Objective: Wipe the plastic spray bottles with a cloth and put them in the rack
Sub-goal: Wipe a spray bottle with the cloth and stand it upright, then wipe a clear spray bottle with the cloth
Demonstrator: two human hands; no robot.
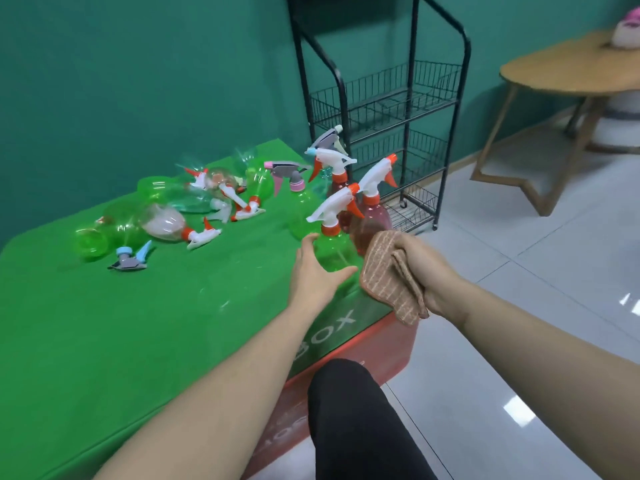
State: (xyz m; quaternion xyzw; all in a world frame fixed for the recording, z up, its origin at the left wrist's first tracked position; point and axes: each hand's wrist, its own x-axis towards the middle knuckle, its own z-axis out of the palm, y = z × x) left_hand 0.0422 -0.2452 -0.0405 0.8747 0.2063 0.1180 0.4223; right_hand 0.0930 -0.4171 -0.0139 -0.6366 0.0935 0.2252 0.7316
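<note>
**Left hand closes in on green bottle at table's edge**

Your left hand (313,271) reaches across the green table cover (138,323) with fingers spread and thumb out, cupping toward the lower body of the nearest green spray bottle (334,252); whether skin already touches plastic cannot be told. The bottle stands upright near the right edge of the table, directly ahead of that hand, its long axis vertical and its white trigger head (334,206) pointing left, orange nozzle tip up and to the right. Your right hand (420,271) sits just to the bottle's right, fingers clamped on a folded brown striped cloth (389,275) that hangs beside the bottle. The left hand looks the nearer of the two for the grasp. A reddish bottle (375,216) stands close behind, so the closing fingers have little room. More bottles lie tipped over farther left. The black wire rack (391,98) stands beyond the table's far right corner, its baskets showing no bottles.
</note>
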